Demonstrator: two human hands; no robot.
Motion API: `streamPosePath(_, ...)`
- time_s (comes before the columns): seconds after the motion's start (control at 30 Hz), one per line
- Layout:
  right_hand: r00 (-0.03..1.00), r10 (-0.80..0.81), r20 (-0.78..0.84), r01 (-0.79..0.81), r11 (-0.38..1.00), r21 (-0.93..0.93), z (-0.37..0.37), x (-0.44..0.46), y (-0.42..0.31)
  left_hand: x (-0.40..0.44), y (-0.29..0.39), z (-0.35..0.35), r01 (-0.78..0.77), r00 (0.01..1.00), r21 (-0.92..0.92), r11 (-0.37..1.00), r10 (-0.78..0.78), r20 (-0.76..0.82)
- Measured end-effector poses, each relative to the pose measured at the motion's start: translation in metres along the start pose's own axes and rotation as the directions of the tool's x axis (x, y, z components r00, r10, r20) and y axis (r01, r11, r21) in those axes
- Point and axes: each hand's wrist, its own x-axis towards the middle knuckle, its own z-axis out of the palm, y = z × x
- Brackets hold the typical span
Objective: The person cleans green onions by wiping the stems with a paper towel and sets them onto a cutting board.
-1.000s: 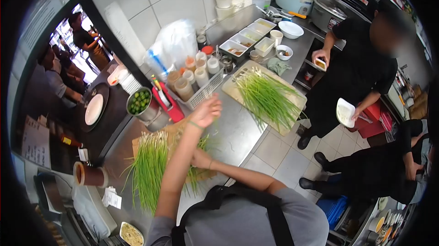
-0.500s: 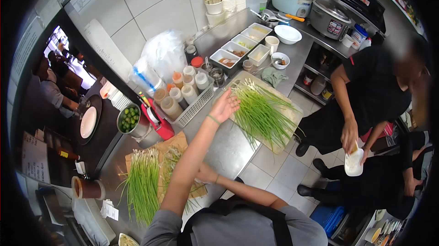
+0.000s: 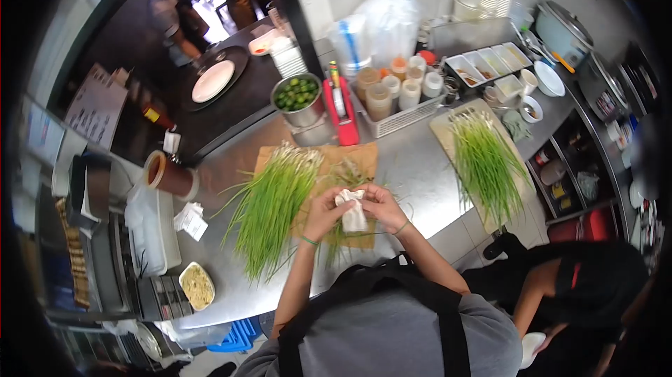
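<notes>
The left hand (image 3: 325, 213) and right hand (image 3: 381, 209) pinch one crumpled, soft white cloth (image 3: 352, 210) between fingers and thumbs, above creased brown paper (image 3: 364, 160) on the shiny metal bench (image 3: 420, 160). Two piles of long, slender green stalks lie apart: one pile (image 3: 276, 202) partly on the paper, another (image 3: 488, 167) on a flat rectangular board (image 3: 448, 125).

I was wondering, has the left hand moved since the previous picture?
Yes: judged against the cutting board, the left hand has moved left, away from it, and is now over the brown paper.
</notes>
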Motion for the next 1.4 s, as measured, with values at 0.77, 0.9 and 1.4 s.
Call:
streamPosePath(0.77, 0.962, 0.002, -0.272, 0.035, 0.991, 0.13, 0.0, -0.019, -0.003, 0.028, -0.035, -0.088, 0.086, 0.823, 0.975, 0.204, 0.537, -0.185)
streamPosePath(0.9, 0.961, 0.007, -0.277, 0.017, 0.996, 0.083, -0.001, -0.019, 0.001, 0.038, -0.054, -0.103, 0.221, 0.838, 0.973, 0.072, 0.495, -0.227)
streamPosePath(1.4, 0.921, -0.341, -0.187, 0.22, 0.852, -0.475, 0.006, 0.001, 0.007, 0.014, 0.013, -0.127, 0.046, 0.933, 0.32, 0.946, 0.074, -0.353)
